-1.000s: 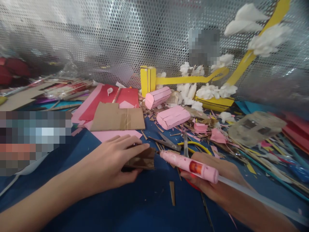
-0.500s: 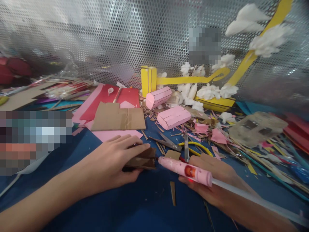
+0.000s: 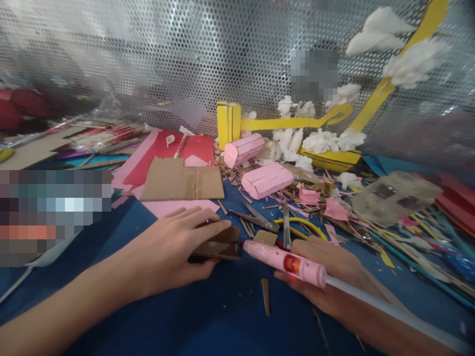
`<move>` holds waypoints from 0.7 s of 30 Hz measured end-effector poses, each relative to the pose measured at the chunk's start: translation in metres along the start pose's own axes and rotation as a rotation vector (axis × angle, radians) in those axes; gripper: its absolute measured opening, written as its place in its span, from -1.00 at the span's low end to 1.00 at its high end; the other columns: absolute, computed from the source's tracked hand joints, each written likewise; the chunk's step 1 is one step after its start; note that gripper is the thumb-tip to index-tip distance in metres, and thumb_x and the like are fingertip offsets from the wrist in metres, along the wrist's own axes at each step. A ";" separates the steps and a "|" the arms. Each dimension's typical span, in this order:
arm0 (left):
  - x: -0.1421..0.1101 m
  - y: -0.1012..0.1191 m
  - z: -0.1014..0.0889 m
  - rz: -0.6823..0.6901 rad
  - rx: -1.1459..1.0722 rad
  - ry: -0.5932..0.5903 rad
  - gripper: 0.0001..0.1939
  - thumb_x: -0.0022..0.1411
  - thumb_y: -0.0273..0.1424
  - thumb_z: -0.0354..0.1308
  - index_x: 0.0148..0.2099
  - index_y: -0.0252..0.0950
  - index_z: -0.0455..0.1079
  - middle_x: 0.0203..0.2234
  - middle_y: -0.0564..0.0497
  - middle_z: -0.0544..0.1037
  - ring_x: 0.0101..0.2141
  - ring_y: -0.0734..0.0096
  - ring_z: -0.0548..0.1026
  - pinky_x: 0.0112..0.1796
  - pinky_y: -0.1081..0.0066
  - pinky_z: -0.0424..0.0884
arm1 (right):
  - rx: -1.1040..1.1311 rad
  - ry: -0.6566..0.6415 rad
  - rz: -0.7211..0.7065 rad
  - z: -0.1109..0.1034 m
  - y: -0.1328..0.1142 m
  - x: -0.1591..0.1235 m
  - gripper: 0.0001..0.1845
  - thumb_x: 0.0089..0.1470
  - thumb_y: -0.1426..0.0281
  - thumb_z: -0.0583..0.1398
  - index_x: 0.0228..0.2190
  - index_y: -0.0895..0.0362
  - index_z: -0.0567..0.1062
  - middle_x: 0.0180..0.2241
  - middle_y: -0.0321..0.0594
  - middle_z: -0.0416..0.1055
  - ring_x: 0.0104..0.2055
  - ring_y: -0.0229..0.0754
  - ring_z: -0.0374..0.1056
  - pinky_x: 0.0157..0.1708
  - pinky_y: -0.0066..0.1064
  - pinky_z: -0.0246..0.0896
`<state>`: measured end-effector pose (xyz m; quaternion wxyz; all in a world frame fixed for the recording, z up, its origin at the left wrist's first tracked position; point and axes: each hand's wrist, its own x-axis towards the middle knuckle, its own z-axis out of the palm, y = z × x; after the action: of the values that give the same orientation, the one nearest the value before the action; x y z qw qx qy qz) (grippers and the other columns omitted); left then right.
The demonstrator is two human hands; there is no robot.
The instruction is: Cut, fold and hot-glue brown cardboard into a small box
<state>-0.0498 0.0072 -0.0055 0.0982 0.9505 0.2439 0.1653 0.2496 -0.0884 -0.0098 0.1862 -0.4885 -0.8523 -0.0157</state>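
Observation:
My left hand is closed around a small folded piece of brown cardboard, thumb below and fingers over the top. In my right hand is a pink hot glue gun, a long whitish glue stick running out of its back end. The gun's nozzle is at the right edge of the cardboard piece; whether it touches cannot be made out. Just beyond the gun lie scissors with yellow handles and a small cardboard square. A thin cardboard strip rests on the blue table.
Two pink paper prisms lie behind the scissors. Cardboard rests on red and pink sheets at left. Paper scraps and a clear plastic package are at right. Yellow strips with white tufts stand by the perforated metal screen.

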 end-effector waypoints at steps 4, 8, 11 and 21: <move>-0.001 -0.001 0.000 -0.002 -0.008 0.003 -0.46 0.27 -0.43 0.20 0.29 -0.19 0.36 0.09 -0.12 0.56 0.03 0.10 0.58 0.03 0.16 0.53 | 0.085 0.030 0.106 -0.002 -0.004 0.000 -0.61 0.41 0.07 0.10 -0.37 0.04 0.43 -0.50 -0.30 0.45 -0.48 -0.19 0.35 -0.49 -0.37 0.14; -0.001 -0.001 0.000 0.001 -0.009 -0.008 -0.46 0.27 -0.43 0.21 0.29 -0.20 0.36 0.08 -0.11 0.56 0.03 0.11 0.58 0.03 0.17 0.53 | 0.115 0.048 0.142 -0.001 -0.006 -0.001 -0.64 0.40 0.04 0.11 -0.26 0.03 0.47 -0.42 -0.29 0.51 -0.43 -0.17 0.41 -0.44 -0.36 0.21; -0.001 -0.001 0.000 0.004 -0.006 -0.002 -0.46 0.27 -0.42 0.20 0.29 -0.20 0.36 0.08 -0.11 0.56 0.02 0.12 0.58 0.03 0.18 0.53 | 0.121 0.049 0.136 -0.001 -0.005 -0.001 -0.66 0.40 0.06 0.11 -0.27 0.02 0.47 -0.42 -0.31 0.51 -0.42 -0.17 0.42 -0.44 -0.36 0.21; -0.001 -0.002 0.001 0.005 -0.007 0.001 -0.47 0.27 -0.43 0.19 0.29 -0.18 0.36 0.09 -0.12 0.56 0.03 0.12 0.58 0.03 0.20 0.53 | 0.102 0.029 0.149 -0.002 -0.004 0.000 -0.62 0.41 0.10 0.11 -0.42 0.02 0.39 -0.55 -0.35 0.38 -0.54 -0.21 0.29 -0.52 -0.38 0.11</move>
<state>-0.0508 0.0081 -0.0075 0.1013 0.9507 0.2412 0.1669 0.2466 -0.0914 -0.0076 0.2239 -0.5403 -0.8104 0.0347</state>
